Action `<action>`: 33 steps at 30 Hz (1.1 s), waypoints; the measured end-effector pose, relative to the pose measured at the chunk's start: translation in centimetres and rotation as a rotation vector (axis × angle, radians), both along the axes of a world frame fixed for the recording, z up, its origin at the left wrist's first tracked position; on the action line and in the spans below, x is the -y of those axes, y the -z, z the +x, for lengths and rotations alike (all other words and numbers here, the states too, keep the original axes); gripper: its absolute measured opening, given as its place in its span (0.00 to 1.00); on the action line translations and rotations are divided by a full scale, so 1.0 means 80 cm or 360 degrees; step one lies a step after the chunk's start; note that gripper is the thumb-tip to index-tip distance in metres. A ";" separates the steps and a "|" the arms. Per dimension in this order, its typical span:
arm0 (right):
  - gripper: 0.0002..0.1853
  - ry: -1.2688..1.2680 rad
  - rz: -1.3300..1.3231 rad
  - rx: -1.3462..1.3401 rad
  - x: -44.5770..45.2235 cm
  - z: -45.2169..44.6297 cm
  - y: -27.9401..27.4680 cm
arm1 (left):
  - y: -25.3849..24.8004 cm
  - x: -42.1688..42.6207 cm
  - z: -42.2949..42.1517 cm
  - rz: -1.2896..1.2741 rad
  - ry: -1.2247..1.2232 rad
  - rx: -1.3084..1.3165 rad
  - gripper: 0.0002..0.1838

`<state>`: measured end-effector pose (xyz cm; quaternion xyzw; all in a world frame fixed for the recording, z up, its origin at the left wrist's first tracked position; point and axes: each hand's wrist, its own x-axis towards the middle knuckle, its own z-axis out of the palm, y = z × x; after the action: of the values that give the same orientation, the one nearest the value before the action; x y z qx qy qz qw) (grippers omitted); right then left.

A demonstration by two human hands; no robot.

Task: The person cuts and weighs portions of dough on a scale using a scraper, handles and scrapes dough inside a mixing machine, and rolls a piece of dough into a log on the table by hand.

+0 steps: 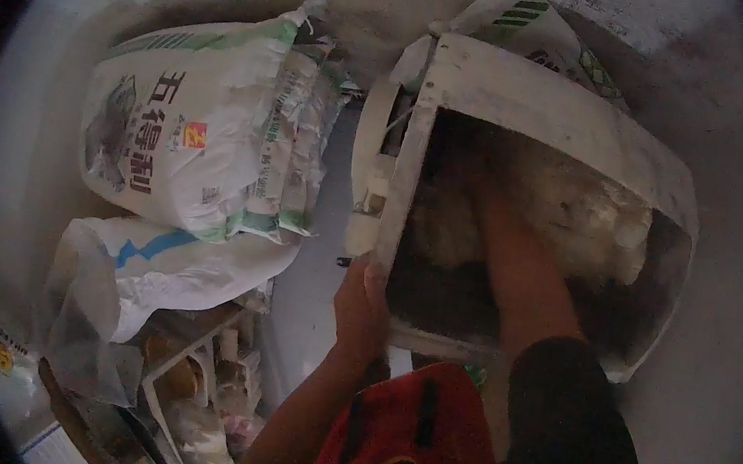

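Fingers of the left hand [362, 312] lie close together against the left edge of a big off-white bin [543, 91]; whether they curl round it cannot be told, while those of the right hand [486, 190] are lost in shadow inside, spread or closed impossible to say. Largest of all, the bin turns its wide, dark mouth to the wearer, its upper edge sloping down to the right. Flour sacks [239, 107] with green bands and Chinese characters lie stacked to the left, above a white bag [201, 279] marked in blue. Within the bin sits a pale, lumpy mass [594, 212], the right forearm crossing before it, its long axis roughly left to right, one blunt end towards the right wall. At lower left, a white-rimmed tray [151, 383] holds a round brown item [181, 379] and smaller pieces
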<state>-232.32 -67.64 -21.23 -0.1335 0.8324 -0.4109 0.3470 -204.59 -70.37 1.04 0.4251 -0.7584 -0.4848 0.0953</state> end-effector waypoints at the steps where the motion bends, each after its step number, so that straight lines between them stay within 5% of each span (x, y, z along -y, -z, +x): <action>1: 0.21 -0.0068 0.0066 -0.0002 -0.006 0.003 -0.005 | 0.003 -0.001 0.003 -0.0105 0.0042 -0.0012 0.21; 11: 0.22 -0.0219 0.0305 -0.0324 -0.089 0.068 -0.268 | 0.031 0.000 0.007 -0.0475 0.0131 -0.0072 0.19; 17: 0.21 -0.0262 0.0094 -0.0964 -0.099 0.115 -0.297 | 0.035 0.002 0.005 -0.0521 0.0116 -0.0202 0.20; 23: 0.21 -0.0518 0.0236 -0.1007 -0.072 0.125 -0.290 | 0.027 0.000 -0.001 -0.0291 -0.0014 -0.0193 0.20; 26: 0.21 -0.0355 -0.0040 -0.1187 -0.059 0.100 -0.241 | 0.021 0.000 0.002 -0.0262 0.0028 -0.0130 0.20; 33: 0.25 -0.0618 -0.0407 -0.1057 -0.033 0.042 -0.253 | 0.001 -0.003 -0.008 0.0083 -0.0123 0.0115 0.20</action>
<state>-228.97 -65.02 -1.03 -0.4559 0.8007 -0.3724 0.1110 -205.21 -70.17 0.97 0.4736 -0.7316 -0.4847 0.0752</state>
